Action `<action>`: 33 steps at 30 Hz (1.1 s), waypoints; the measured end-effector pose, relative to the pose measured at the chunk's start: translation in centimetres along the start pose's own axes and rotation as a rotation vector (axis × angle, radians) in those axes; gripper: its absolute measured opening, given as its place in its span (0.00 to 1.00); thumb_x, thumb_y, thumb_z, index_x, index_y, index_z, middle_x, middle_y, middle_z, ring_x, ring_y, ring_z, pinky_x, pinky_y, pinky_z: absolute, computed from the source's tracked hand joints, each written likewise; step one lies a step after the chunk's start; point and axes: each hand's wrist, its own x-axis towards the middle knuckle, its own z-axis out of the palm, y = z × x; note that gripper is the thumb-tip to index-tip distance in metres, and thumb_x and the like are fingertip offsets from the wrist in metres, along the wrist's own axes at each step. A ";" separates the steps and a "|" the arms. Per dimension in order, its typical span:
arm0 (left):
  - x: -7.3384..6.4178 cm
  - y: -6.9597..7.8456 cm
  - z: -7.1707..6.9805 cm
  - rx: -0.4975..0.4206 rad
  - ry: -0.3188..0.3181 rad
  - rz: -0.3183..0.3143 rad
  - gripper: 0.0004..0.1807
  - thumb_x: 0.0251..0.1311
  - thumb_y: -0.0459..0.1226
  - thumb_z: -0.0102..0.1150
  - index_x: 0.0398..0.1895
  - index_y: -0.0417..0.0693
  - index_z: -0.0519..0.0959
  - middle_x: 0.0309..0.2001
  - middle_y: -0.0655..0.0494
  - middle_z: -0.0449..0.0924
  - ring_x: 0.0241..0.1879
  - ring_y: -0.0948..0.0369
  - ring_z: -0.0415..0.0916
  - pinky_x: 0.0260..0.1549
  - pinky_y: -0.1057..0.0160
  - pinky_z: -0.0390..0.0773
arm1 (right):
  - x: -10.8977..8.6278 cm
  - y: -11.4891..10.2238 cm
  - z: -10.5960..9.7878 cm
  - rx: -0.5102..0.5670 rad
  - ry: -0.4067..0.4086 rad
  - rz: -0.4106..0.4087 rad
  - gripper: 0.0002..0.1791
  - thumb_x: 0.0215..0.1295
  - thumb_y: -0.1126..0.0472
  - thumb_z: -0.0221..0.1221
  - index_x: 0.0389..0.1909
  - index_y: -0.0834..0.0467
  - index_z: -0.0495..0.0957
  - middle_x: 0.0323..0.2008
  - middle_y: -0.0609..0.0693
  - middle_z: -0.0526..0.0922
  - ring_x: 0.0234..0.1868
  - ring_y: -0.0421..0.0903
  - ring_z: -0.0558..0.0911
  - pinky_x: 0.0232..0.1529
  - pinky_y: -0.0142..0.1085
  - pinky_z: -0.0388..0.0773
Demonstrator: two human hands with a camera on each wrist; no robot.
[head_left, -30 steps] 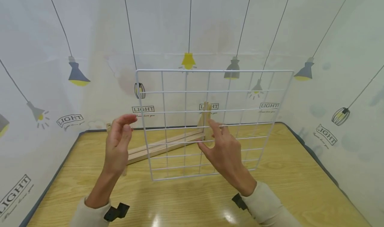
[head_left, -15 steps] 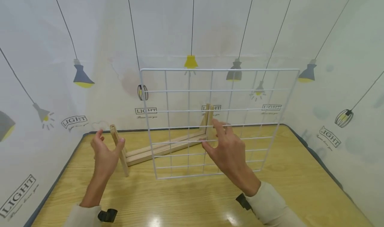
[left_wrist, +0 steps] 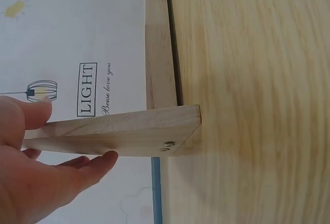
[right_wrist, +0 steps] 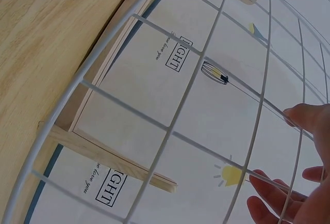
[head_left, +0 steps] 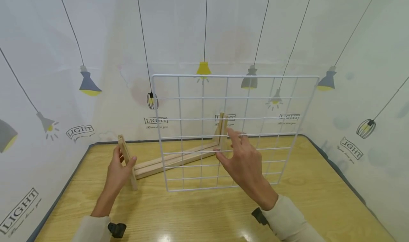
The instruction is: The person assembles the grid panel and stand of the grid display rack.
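Note:
A white wire grid panel (head_left: 236, 76) is held upright over the table by my right hand (head_left: 244, 165), whose thumb and fingers pinch its wires right of centre. Behind the panel lies a light wooden stand (head_left: 150, 169), a long grooved rail with a short slotted post at each end. My left hand (head_left: 116, 172) grips the near left post (head_left: 125, 150) between thumb and fingers. Two screw heads (left_wrist: 169, 144) show low on that post in the left wrist view. Through the wires the far right post (head_left: 222, 130) shows near my right fingertips.
The wood-grain table (head_left: 191, 213) reaches back to a dark edge strip (head_left: 105, 142) below a pale backdrop (head_left: 179, 28) printed with lamps and LIGHT labels. Black camera mounts (head_left: 117, 230) sit on both wrists.
My left hand has moved from beside the panel's left edge to the left post and taken hold of it. My right hand keeps its pinch on the panel, which is nearly still.

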 end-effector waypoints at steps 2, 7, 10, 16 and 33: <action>0.1 -0.2 -0.1 -0.010 -0.006 -0.002 0.43 0.74 0.40 0.51 0.81 0.50 0.35 0.77 0.32 0.43 0.74 0.34 0.48 0.63 0.33 0.64 | 0.0 0.0 0.0 -0.001 0.000 -0.002 0.41 0.45 0.51 0.78 0.60 0.59 0.73 0.28 0.58 0.79 0.14 0.44 0.73 0.10 0.30 0.59; 0.3 -0.7 -0.3 -0.026 -0.025 0.015 0.44 0.74 0.38 0.51 0.81 0.52 0.35 0.76 0.30 0.45 0.73 0.34 0.49 0.62 0.35 0.66 | 0.1 0.0 -0.1 0.000 -0.002 0.001 0.41 0.44 0.51 0.78 0.60 0.59 0.73 0.30 0.59 0.80 0.16 0.46 0.76 0.10 0.31 0.61; 0.3 -0.7 -0.4 -0.018 -0.034 0.018 0.43 0.74 0.38 0.50 0.81 0.53 0.35 0.76 0.30 0.45 0.73 0.34 0.49 0.61 0.35 0.67 | 0.2 0.0 -0.2 0.005 0.005 0.002 0.41 0.44 0.51 0.78 0.60 0.59 0.73 0.32 0.59 0.81 0.18 0.48 0.78 0.10 0.33 0.63; 0.3 -0.6 -0.2 -0.016 -0.060 0.024 0.42 0.75 0.38 0.47 0.80 0.53 0.33 0.76 0.30 0.44 0.73 0.34 0.49 0.61 0.36 0.67 | 0.5 0.4 -0.6 -0.002 0.015 0.005 0.40 0.48 0.49 0.76 0.60 0.59 0.73 0.36 0.60 0.82 0.20 0.49 0.80 0.10 0.35 0.66; 0.5 0.4 2.1 -0.028 -0.112 0.099 0.42 0.75 0.35 0.48 0.80 0.47 0.34 0.75 0.29 0.46 0.72 0.32 0.51 0.59 0.35 0.69 | 1.1 1.0 -1.3 0.010 0.025 0.031 0.42 0.47 0.51 0.77 0.63 0.59 0.71 0.39 0.62 0.82 0.24 0.50 0.84 0.10 0.35 0.67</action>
